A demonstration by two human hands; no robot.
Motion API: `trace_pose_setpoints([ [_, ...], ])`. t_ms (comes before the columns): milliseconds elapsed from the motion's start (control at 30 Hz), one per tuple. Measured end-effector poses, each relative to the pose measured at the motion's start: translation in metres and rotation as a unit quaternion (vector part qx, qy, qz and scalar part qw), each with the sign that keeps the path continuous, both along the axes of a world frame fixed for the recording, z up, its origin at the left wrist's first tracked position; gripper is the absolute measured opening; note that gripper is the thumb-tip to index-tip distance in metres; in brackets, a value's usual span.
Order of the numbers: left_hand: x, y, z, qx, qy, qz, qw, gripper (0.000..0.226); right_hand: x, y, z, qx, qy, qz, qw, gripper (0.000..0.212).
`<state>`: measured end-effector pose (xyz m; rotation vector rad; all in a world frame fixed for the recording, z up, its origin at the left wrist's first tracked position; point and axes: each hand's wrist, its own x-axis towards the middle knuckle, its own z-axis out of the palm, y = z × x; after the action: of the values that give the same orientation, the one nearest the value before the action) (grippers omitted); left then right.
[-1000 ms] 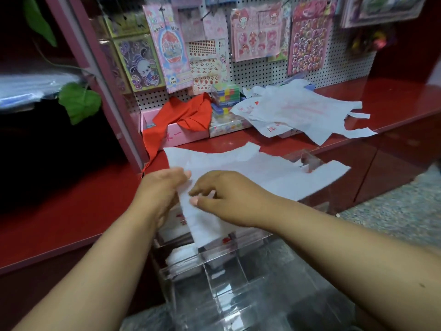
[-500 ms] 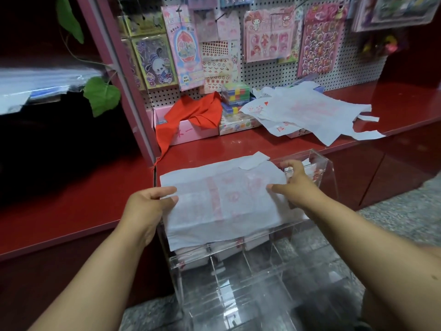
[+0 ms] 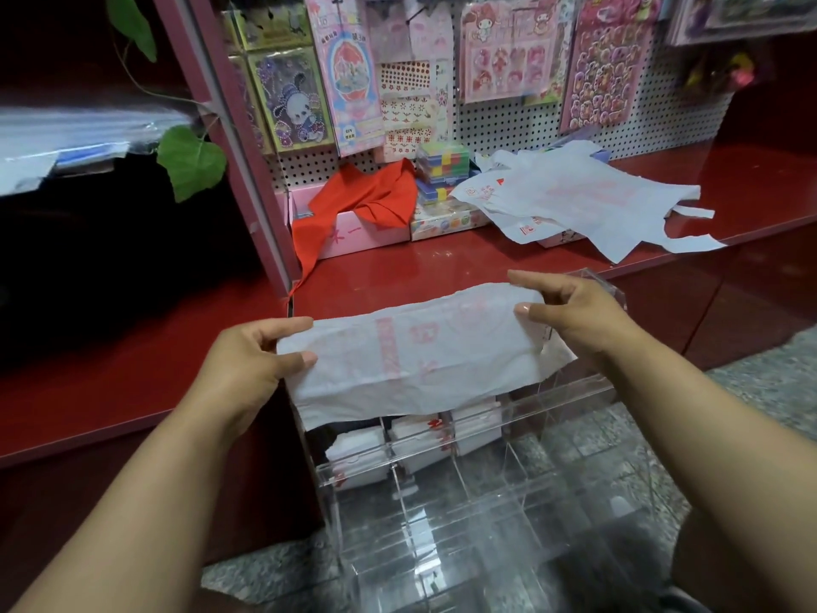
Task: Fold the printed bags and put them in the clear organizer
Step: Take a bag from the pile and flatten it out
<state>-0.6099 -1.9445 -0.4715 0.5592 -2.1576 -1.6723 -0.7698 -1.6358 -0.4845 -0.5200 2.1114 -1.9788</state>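
Nearest me, a clear acrylic organizer (image 3: 486, 502) with square compartments is holding folded white bags. Above it, my left hand (image 3: 247, 369) at nine o'clock and right hand (image 3: 579, 316) at three are pinching a thin, crinkled printed bag (image 3: 415, 360). Unfolded bags (image 3: 574, 196) are lying at one o'clock.

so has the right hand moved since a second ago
Yes. The right hand has gone from the bag's middle out to its right end, by the clear organizer's far right corner.
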Motion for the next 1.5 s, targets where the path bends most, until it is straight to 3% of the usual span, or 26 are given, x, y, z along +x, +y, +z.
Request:
trace_pose_setpoints([
  [167, 0.005, -0.003, 0.004, -0.058, 0.002, -0.002, 0.998, 0.032, 0.002, -0.005, -0.001, 0.001, -0.031, 0.014, 0.999, 0.037],
  [333, 0.008, -0.001, 0.009, -0.142, 0.032, 0.042, 0.988, 0.01, 0.01, -0.008, 0.008, 0.101, 0.097, -0.076, 0.987, 0.023],
  [467, 0.006, -0.003, 0.016, -0.214, 0.081, 0.093, 0.969, 0.018, 0.015, -0.012, 0.016, 0.134, 0.207, -0.132, 0.96, 0.008],
  [533, 0.006, -0.004, 0.019, -0.175, 0.133, 0.082, 0.972, 0.02, 0.014, -0.012, 0.018, 0.099, 0.208, -0.12, 0.966, 0.016],
  [600, 0.008, 0.0, 0.022, -0.105, 0.188, 0.062, 0.975, 0.021, 0.018, -0.012, 0.024, 0.002, 0.164, -0.08, 0.983, 0.019],
  [667, 0.011, 0.005, 0.023, -0.109, 0.22, 0.069, 0.967, 0.017, 0.02, -0.014, 0.028, -0.073, 0.114, -0.048, 0.99, 0.018],
  [767, 0.007, 0.008, 0.019, -0.186, 0.217, 0.114, 0.951, 0.011, 0.021, -0.021, 0.026, -0.1, 0.112, -0.071, 0.986, 0.017],
  [833, 0.002, 0.01, 0.015, -0.185, 0.205, 0.145, 0.95, 0.012, 0.021, -0.026, 0.024, -0.101, 0.121, -0.101, 0.982, 0.012],
  [900, -0.004, 0.012, 0.011, -0.163, 0.18, 0.167, 0.956, 0.009, 0.019, -0.028, 0.02, -0.08, 0.072, -0.09, 0.99, 0.007],
  [1033, -0.015, 0.007, 0.001, -0.099, 0.116, 0.218, 0.964, 0.016, 0.013, -0.025, 0.008, 0.071, 0.025, 0.018, 0.997, 0.071],
  [1100, -0.019, 0.006, 0.0, -0.028, 0.082, 0.212, 0.973, 0.014, 0.012, -0.023, 0.006, 0.057, 0.03, 0.001, 0.998, 0.076],
  [1200, -0.019, 0.008, 0.002, 0.122, 0.079, 0.123, 0.982, 0.058, 0.011, -0.022, 0.008, 0.047, 0.04, -0.036, 0.997, 0.068],
  [1267, -0.016, 0.007, 0.001, 0.138, 0.085, 0.061, 0.985, 0.074, 0.011, -0.022, 0.007, 0.048, 0.039, -0.042, 0.997, 0.068],
  [1400, -0.013, 0.002, -0.001, 0.07, 0.06, 0.048, 0.995, 0.031, 0.01, -0.023, 0.004, 0.071, 0.059, -0.073, 0.993, 0.054],
  [1500, -0.012, -0.002, -0.002, 0.071, 0.042, 0.045, 0.996, 0.014, 0.006, -0.023, 0.003, 0.065, 0.056, -0.071, 0.994, 0.032],
])
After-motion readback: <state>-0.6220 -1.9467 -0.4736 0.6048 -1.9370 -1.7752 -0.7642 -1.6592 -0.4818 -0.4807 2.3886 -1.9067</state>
